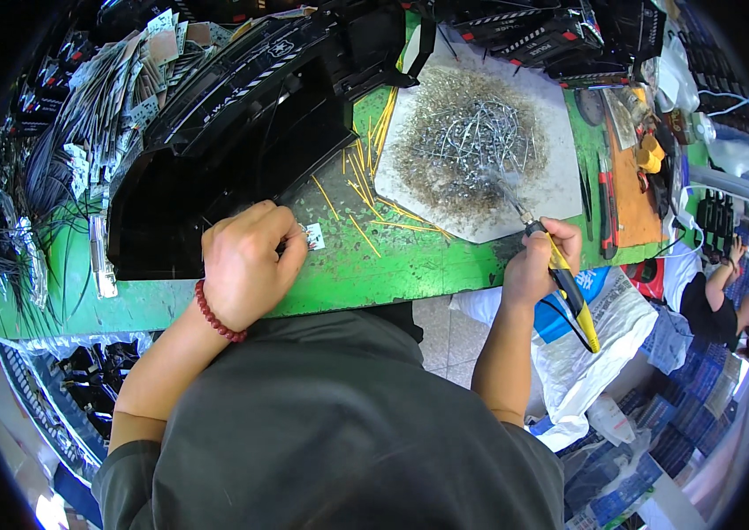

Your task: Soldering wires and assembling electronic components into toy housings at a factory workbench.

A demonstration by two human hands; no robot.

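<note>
My right hand (pixel 537 259) grips a yellow and black soldering iron (pixel 562 274). Its metal tip points at a heap of tangled silvery solder wire and bits (pixel 480 141), which lies on a scorched whitish sheet (pixel 418 208). Beside the near edge of a big black plastic toy shell (pixel 158 203), my left hand (pixel 252 252) is closed, its fingers curled; what they hold, if anything, is hidden. A small white circuit board (pixel 314 237) shows right at its fingertips. A beaded red bracelet (pixel 215 318) circles the left wrist.
Thin yellow wires (pixel 361 177) lie scattered on the green table (pixel 374 278). Bundles of wired boards (pixel 109 106) crowd the left. More black shells (pixel 533 35) stand at the back. A red cutter knife (pixel 607 199) lies right. Another person (pixel 714 300) is at far right.
</note>
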